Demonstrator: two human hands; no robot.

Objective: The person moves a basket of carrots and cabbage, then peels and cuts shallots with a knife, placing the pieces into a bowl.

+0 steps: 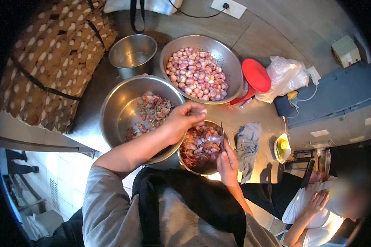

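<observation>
My right hand (228, 165) is closed around a small knife (222, 136), its blade pointing away from me at the right rim of a metal pot (185, 164). Inside that pot lie reddish-brown shallot skins (200, 148). Above the pot's far left rim, my left hand (183, 120) is closed with its fingers pinched together; what they hold, if anything, I cannot make out. Under my left forearm sits a wide metal bowl (113, 105), with shallot peelings (154, 108) on its right side. Beyond both hands, peeled shallots (196, 74) fill part of a metal colander (234, 68).
An empty-looking metal pot (132, 51) and stacked egg trays (53, 61) stand left. To the right are a red round-topped object (256, 75), a plastic bag (282, 78), a grey cloth (247, 144) and a white bowl (277, 154). A person (317, 210) is at lower right.
</observation>
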